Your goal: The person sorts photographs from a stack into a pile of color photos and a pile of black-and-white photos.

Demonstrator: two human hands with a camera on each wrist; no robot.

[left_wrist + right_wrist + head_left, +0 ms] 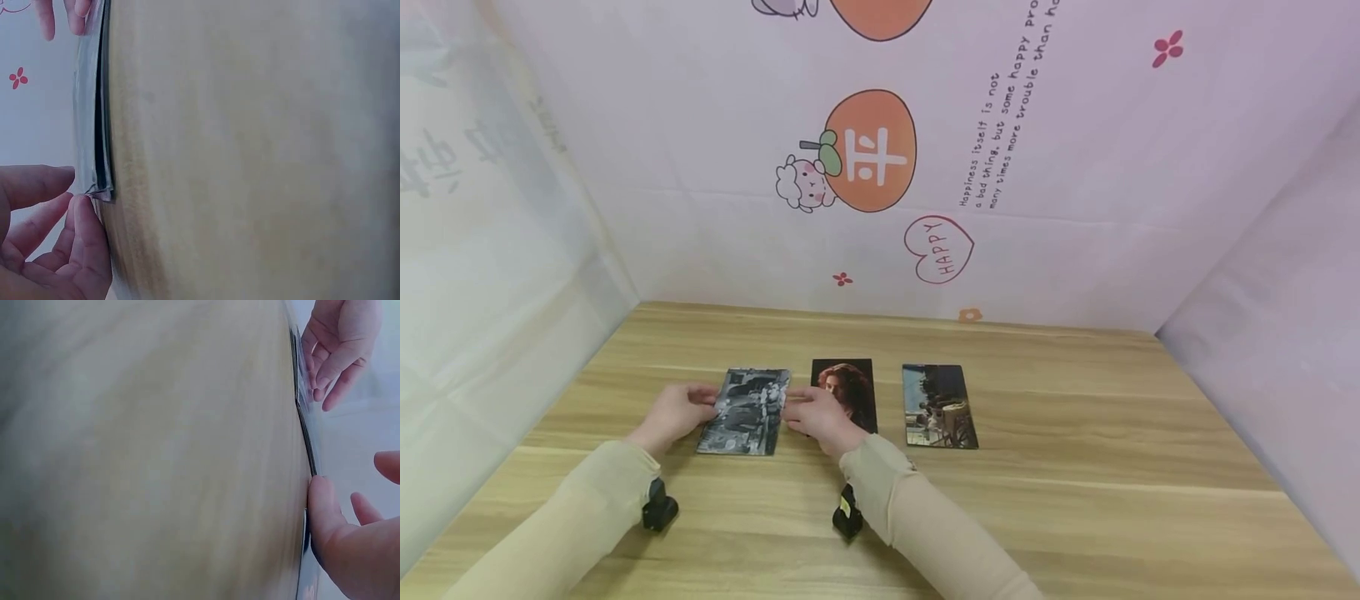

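A black-and-white photo card (745,412) lies on the left of the table; the left wrist view shows its edge as layered sheets (94,112) with a dark gap between. My left hand (679,414) touches its left edge, thumb and fingertips right at the corner. From the opposite side, my right hand (822,417) reaches across the middle photo card (853,382), a portrait with reddish hair, partly covering it. A fingertip (322,490) of that hand rests at the black-and-white card's right edge, its thumb standing apart.
A third photo card (940,406), a colour outdoor scene, lies to the right. The wood-grain table (1075,500) meets a printed white cloth backdrop (1060,258) at the back, with white cloth on both sides. Black wrist cameras (659,507) hang under the sleeves.
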